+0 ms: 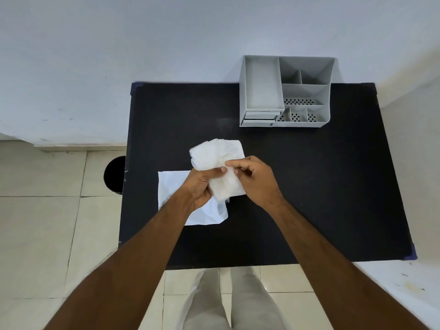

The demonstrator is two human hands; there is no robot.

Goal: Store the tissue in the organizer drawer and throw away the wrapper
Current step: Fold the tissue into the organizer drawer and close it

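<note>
tissue [217, 154] in both hands, organizer [284, 91] empty

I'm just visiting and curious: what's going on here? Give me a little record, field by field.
surface: black table
left hand: grips the white tissue from below
right hand: fingers pinch the tissue's top
tissue: crumpled, held above the table
wrapper: flat on the table under the left hand, partly hidden
organizer: grey, far right of the table, compartments look empty
drawers: at its front left, look shut
bin: dark, on the floor left of the table
</note>
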